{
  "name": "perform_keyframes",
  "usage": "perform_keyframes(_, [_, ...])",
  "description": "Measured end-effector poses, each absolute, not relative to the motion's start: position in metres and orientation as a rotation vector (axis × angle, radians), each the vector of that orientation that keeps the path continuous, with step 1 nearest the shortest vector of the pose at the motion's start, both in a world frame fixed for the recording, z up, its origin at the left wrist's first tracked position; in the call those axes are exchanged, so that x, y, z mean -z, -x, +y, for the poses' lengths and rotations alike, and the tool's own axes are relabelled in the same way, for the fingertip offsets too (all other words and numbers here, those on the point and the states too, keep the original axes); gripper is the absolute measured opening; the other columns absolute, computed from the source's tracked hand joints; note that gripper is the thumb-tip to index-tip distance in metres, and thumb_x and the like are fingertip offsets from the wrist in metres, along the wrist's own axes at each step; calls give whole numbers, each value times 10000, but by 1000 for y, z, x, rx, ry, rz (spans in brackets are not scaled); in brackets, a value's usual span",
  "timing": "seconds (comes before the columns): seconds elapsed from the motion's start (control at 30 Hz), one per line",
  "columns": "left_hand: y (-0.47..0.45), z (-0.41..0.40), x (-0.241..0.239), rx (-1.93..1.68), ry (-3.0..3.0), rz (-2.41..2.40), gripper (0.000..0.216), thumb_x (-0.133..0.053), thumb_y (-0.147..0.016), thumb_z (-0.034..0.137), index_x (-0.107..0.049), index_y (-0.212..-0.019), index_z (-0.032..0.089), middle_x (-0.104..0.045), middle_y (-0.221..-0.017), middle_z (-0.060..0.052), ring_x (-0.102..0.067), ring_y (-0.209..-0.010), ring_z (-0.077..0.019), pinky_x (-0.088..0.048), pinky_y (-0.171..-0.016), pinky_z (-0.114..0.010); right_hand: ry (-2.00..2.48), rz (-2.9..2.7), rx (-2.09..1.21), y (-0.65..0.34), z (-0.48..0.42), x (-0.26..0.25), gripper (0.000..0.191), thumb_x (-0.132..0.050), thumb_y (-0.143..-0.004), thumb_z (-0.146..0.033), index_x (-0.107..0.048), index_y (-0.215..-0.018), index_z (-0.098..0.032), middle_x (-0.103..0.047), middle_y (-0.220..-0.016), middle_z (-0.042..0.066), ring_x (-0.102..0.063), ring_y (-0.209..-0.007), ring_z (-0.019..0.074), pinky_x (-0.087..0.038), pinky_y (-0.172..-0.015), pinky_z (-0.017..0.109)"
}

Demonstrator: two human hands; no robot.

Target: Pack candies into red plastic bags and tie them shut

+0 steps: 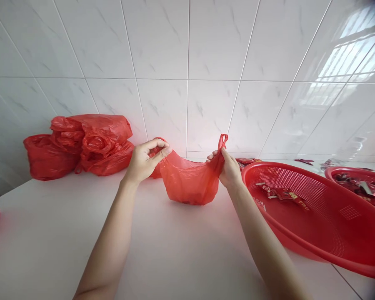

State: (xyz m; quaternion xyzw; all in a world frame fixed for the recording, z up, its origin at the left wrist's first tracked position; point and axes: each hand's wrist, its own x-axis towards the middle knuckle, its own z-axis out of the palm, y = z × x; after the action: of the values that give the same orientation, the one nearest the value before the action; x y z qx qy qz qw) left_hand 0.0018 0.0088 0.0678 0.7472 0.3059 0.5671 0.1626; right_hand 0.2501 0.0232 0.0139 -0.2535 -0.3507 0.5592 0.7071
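A small red plastic bag (pixel 189 183) sits on the white counter (pixel 50 233) near the tiled wall, its mouth pulled wide. My left hand (pixel 143 160) pinches the bag's left handle, fingers closed on it. My right hand (pixel 226 166) grips the right handle, which sticks up above the fingers. Both arms reach forward over the counter. What is inside the bag is hidden by the red film.
A pile of filled red plastic bags (pixel 81 143) rests against the wall at the back left. A large red mesh basket (pixel 325 233) with a few red wrapped packets (pixel 281 193) lies to the right. A second red basket (pixel 362 183) with packets is behind it.
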Motion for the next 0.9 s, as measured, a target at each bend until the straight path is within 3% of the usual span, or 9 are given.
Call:
perform_keyframes(0.13, [-6,12,-67,-1791,-1850,787,185,-727,-808,349,-715,-842,167,-656,-744,-26,-587,-665,-125,-472,-626,-250,609,-804,-1167,-245,20,-14,302,-662,-855,-448,-628,-722,-180,-656,-670,30,-632,-634,165,-538,-621,294])
perform_keyframes(0.23, [-6,14,-67,-1761,-1699,576,202,-772,-759,284,-708,-917,174,-676,-826,-36,-646,-804,-158,-521,-772,-298,673,-803,-1081,-246,21,-12,328,-665,-843,-483,-629,-723,-180,-669,-665,29,-641,-619,162,-529,-595,277])
perform_keyframes(0.33, [-5,19,-64,-1705,-1721,552,354,-804,-697,209,-681,-1027,174,-688,-958,-60,-656,-961,-203,-518,-906,-365,723,-816,-1041,-246,24,-9,366,-671,-825,-516,-617,-693,-179,-661,-635,23,-642,-596,159,-515,-557,261])
perform_keyframes(0.53, [-1,40,-46,-1630,-1885,804,617,-759,-716,210,-544,-1294,207,-650,-1038,-70,-656,-954,-211,-522,-934,-422,789,-804,-1081,-240,22,-9,378,-633,-862,-503,-598,-677,-175,-623,-553,7,-581,-480,122,-459,-459,225])
perform_keyframes(0.63, [7,53,-35,-1527,-1884,692,782,-768,-701,247,-431,-1407,262,-572,-1268,-108,-586,-1158,-250,-443,-1050,-459,807,-783,-1063,-238,21,-10,376,-617,-880,-486,-594,-674,-172,-615,-541,5,-572,-463,117,-447,-440,217])
perform_keyframes(0.73, [17,61,-26,-1227,-1853,478,972,-805,-656,333,-311,-1493,325,-407,-1489,-117,-402,-1375,-316,-347,-1127,-494,827,-735,-1051,-240,22,-10,379,-615,-885,-477,-594,-664,-170,-611,-535,5,-575,-470,115,-456,-449,212])
perform_keyframes(0.8, [21,62,-24,-969,-1816,338,1029,-807,-637,454,-283,-1513,330,-376,-1520,-126,-371,-1393,-363,-353,-1111,-526,838,-712,-1046,-241,23,-10,377,-610,-890,-473,-599,-667,-170,-614,-535,6,-572,-470,115,-461,-452,214])
perform_keyframes(0.9, [22,55,-30,-748,-1860,242,1134,-835,-552,570,-288,-1515,324,-448,-1474,-140,-422,-1349,-403,-405,-1054,-545,848,-709,-1017,-242,25,-9,390,-616,-878,-496,-602,-665,-170,-619,-533,11,-571,-471,118,-464,-449,220])
